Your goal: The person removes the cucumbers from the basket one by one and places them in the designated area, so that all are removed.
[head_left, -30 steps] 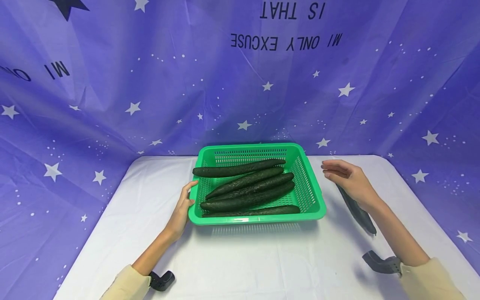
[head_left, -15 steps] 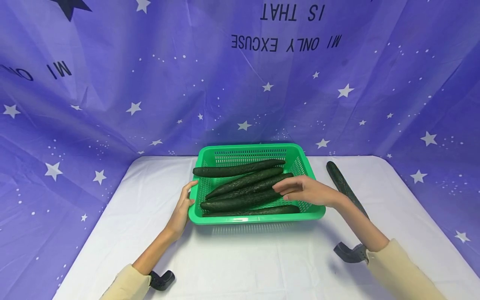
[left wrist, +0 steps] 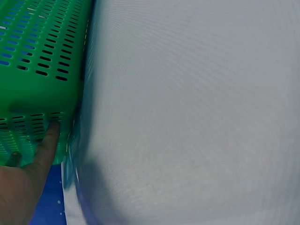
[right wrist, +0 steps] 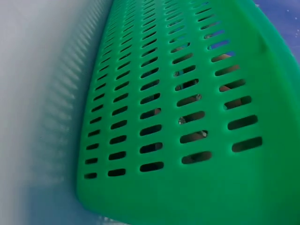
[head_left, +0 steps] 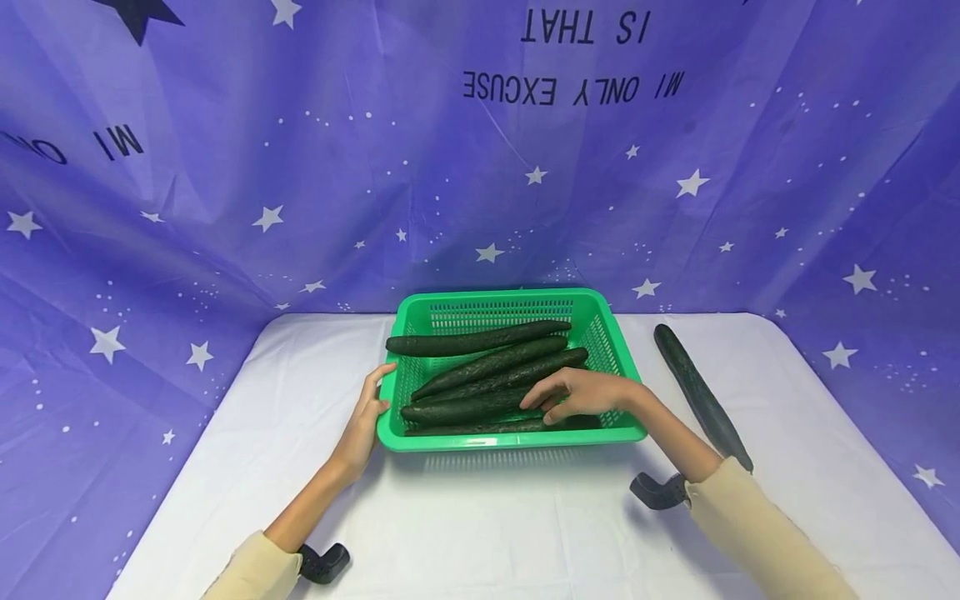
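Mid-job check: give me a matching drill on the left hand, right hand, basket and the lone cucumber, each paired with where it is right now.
Things:
1. left hand
2. right hand
3. basket
4. lone cucumber

Places:
A. on the white table, right of the basket
B. inside the basket, on the cucumbers
C. against the basket's left wall
D. middle of the table, holding five cucumbers

Pairs: 1-C, 2-B, 3-D, 4-A
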Demonstrator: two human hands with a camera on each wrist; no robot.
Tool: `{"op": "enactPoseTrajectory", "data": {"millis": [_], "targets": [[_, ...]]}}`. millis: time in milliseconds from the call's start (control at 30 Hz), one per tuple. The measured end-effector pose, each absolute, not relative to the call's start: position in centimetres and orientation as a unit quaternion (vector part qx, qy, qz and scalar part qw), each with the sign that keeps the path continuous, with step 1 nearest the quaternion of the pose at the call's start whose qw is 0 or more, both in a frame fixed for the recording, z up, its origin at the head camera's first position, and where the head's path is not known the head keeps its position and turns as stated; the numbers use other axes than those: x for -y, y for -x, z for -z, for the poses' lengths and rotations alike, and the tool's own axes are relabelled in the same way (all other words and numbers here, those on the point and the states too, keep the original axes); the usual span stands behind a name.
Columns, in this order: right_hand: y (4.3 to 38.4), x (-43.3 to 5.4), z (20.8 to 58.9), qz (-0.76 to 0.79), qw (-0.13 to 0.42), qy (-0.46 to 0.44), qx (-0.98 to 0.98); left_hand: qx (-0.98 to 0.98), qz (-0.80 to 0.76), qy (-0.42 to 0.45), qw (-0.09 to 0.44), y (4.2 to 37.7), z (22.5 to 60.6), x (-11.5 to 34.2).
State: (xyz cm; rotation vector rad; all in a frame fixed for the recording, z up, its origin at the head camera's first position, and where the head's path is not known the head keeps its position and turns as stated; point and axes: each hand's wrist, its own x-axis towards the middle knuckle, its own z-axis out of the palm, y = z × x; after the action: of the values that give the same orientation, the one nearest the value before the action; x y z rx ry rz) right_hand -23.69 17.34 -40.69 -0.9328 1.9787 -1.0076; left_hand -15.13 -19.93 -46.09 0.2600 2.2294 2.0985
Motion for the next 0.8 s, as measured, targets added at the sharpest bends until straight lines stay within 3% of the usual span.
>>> {"op": "enactPoseTrajectory", "data": {"millis": [800], "targets": [[23.75, -16.83, 41.08, 0.273, 0.396, 0.360, -0.799, -0.723, -0.685, -0.086, 0.033, 15.06, 46.06, 19.79]]}}
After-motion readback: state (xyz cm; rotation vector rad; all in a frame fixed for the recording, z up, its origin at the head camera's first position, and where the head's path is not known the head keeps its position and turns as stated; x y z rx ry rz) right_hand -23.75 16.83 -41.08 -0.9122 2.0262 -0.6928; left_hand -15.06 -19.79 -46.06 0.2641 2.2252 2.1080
